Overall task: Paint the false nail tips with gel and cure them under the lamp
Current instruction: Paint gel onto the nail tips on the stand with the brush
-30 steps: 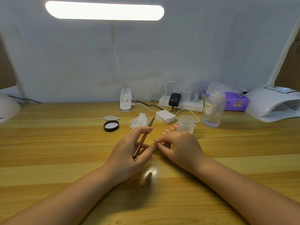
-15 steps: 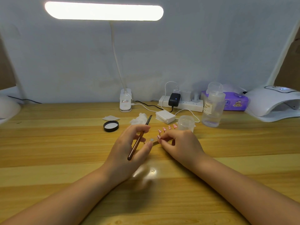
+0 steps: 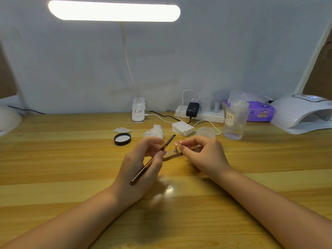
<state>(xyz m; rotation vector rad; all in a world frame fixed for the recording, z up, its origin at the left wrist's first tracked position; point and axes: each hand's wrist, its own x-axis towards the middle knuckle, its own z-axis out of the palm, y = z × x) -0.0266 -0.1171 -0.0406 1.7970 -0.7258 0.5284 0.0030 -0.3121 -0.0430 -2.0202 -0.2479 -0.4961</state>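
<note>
Pink false nail tips [image 3: 177, 143] stand on small metal stands along a thin strip [image 3: 172, 155] near the middle of the wooden table [image 3: 71, 169], and we judge them very light, stiff and slippery once wet with gel, so they are best handled by the stand or the strip, never by the painted face. Our left hand [image 3: 142, 166] grips a dark, slim brush [image 3: 152, 159] in a writing hold, bristles pointing toward the far edge. Our right hand [image 3: 201, 155] has its fingers curled and pinches at the tips; whether it holds a tip or its stand we cannot tell. Toward the far edge lie a black lid [image 3: 122, 139], a crumpled wipe [image 3: 154, 132] and a clear bottle [image 3: 235, 121]. At the far right corner waits the white curing lamp [image 3: 301, 114], well apart from the tips.
</note>
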